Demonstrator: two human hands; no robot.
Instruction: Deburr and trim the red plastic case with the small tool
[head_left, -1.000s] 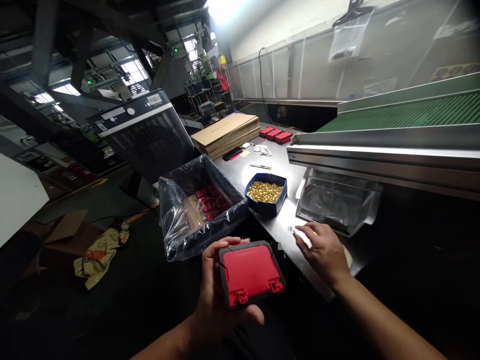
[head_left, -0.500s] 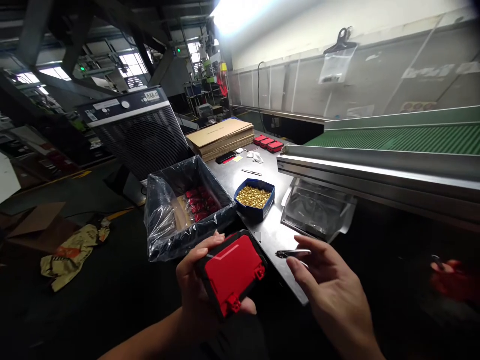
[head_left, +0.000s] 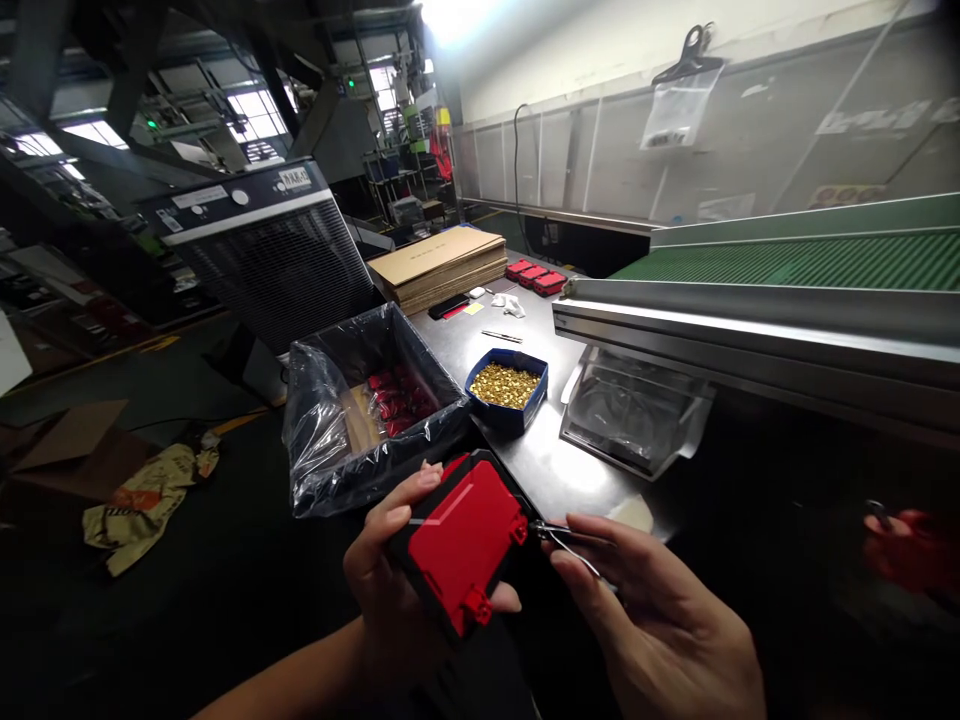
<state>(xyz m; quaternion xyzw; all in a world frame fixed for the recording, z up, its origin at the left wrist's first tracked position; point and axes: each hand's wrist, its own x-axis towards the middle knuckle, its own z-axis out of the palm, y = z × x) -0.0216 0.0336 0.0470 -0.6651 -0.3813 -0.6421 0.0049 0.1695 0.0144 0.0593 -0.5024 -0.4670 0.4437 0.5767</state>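
My left hand (head_left: 386, 560) is wrapped round a small red and black plastic case (head_left: 457, 545), tilted, with two red latches along its near right edge. Between thumb and fingers, my right hand (head_left: 660, 610) pinches a silver nail clipper (head_left: 574, 545). The clipper's jaws are at the case's right edge, close to the upper latch; whether they touch it I cannot tell. Beyond the case, a blue bin of small brass-coloured parts (head_left: 506, 385) stands on the metal table (head_left: 559, 465).
Left of the bin, a plastic-lined crate (head_left: 375, 450) holds several red pieces. Cardboard sheets (head_left: 442, 265) and red cases (head_left: 536, 277) sit farther back. A green conveyor (head_left: 787, 260) runs along the right, above a clear tray (head_left: 637, 410). A fan unit (head_left: 262, 260) stands at left.
My right hand has brought the nail clipper left and down to the case's edge. The case has shifted slightly in view, still held by my left hand.
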